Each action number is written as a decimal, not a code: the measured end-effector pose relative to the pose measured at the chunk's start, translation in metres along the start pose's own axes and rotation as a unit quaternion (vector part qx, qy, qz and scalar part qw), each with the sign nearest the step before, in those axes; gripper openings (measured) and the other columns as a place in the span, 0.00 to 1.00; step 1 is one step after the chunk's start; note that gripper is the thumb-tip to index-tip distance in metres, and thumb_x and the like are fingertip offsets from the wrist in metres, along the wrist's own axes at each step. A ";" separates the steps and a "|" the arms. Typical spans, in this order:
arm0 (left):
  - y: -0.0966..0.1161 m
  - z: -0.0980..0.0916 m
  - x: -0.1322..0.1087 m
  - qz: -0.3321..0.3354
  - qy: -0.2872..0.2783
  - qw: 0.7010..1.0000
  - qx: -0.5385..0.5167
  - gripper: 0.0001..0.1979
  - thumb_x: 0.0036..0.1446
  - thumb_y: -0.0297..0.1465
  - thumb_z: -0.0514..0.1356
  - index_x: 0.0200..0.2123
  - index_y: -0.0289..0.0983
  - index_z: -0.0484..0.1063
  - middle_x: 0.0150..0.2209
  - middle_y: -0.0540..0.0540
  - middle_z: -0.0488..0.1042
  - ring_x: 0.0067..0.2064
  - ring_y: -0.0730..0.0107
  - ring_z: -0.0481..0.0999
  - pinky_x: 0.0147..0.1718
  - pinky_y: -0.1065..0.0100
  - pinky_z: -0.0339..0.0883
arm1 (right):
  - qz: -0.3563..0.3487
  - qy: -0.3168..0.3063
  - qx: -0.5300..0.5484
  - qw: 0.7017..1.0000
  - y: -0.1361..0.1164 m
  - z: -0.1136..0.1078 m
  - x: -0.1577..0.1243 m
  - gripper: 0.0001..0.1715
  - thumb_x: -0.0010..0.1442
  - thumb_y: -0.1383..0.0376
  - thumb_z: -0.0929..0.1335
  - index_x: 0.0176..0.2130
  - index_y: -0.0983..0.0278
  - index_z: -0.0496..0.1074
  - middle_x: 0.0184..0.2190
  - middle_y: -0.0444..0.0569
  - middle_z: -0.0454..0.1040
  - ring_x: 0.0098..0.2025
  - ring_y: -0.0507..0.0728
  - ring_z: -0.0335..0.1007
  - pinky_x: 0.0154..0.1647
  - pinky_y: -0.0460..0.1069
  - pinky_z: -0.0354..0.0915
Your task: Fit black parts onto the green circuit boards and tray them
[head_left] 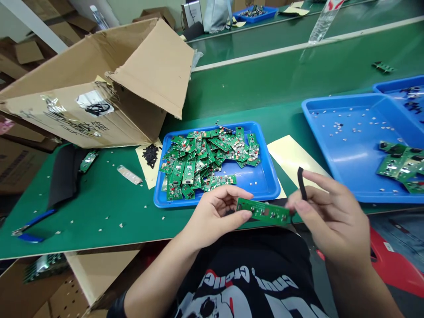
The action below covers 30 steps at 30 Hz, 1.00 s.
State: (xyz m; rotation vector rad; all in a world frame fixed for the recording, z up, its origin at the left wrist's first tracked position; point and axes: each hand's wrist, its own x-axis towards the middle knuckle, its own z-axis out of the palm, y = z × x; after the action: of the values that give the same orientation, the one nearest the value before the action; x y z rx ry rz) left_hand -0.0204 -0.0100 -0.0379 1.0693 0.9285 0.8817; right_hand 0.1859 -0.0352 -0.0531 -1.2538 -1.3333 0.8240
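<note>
My left hand point(220, 214) pinches the left end of a green circuit board point(265, 211) between thumb and fingers, just in front of the blue tray. The board lies nearly level, with small dark parts on its upper face. At the board's right end, my right hand point(331, 216) is closed around a short black strip point(301, 183), which stands up by the fingertips. Its thumb and fingers meet the board's end there. Close behind is a blue tray point(266, 185) with a heap of similar green boards point(208, 154).
Right of me stands a larger blue tray point(351, 150) holding boards and small bits. Yellow paper point(294, 154) lies between the trays. A pile of black strips point(151, 155), blue-handled cutters point(33, 227) and an open cardboard box point(99, 88) are on the left. A water bottle point(324, 22) is behind.
</note>
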 end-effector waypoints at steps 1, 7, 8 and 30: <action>0.000 -0.001 0.001 -0.018 0.002 1.000 -0.026 0.14 0.47 0.27 0.69 0.39 0.35 0.74 0.32 0.49 0.72 0.31 0.77 0.69 0.31 0.75 0.67 | -0.018 -0.004 -0.001 1.000 -0.001 -0.003 0.001 0.21 0.61 0.66 0.68 0.54 0.54 0.70 0.25 0.42 0.72 0.27 0.53 0.71 0.26 0.48 0.70; 0.003 0.015 0.004 -0.074 0.016 0.981 -0.177 0.13 0.45 0.27 0.68 0.38 0.37 0.75 0.31 0.52 0.71 0.31 0.77 0.70 0.31 0.74 0.66 | -0.050 -0.158 -0.011 0.986 -0.013 -0.014 0.012 0.16 0.63 0.67 0.66 0.50 0.53 0.73 0.22 0.41 0.69 0.21 0.50 0.68 0.21 0.45 0.67; 0.006 0.019 0.005 -0.078 0.009 0.978 -0.191 0.12 0.45 0.27 0.68 0.36 0.37 0.76 0.30 0.51 0.71 0.30 0.76 0.70 0.31 0.74 0.66 | -0.051 -0.187 -0.012 0.981 -0.016 -0.013 0.014 0.17 0.63 0.66 0.66 0.50 0.53 0.73 0.22 0.40 0.69 0.20 0.49 0.68 0.20 0.44 0.66; 0.011 0.012 0.003 -0.130 -0.070 0.973 -0.176 0.25 0.45 0.27 0.71 0.46 0.37 0.67 0.29 0.52 0.74 0.28 0.76 0.75 0.30 0.73 0.70 | -0.062 -0.201 -0.176 0.962 -0.025 -0.016 0.043 0.11 0.63 0.58 0.65 0.32 0.60 0.74 0.14 0.39 0.68 0.14 0.48 0.63 0.14 0.43 0.60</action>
State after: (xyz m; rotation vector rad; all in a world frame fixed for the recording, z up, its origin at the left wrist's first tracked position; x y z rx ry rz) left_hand -0.0095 -0.0087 -0.0252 0.6778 0.7404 0.7101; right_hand 0.2016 -0.0021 -0.0158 -1.2973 -1.9349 0.8011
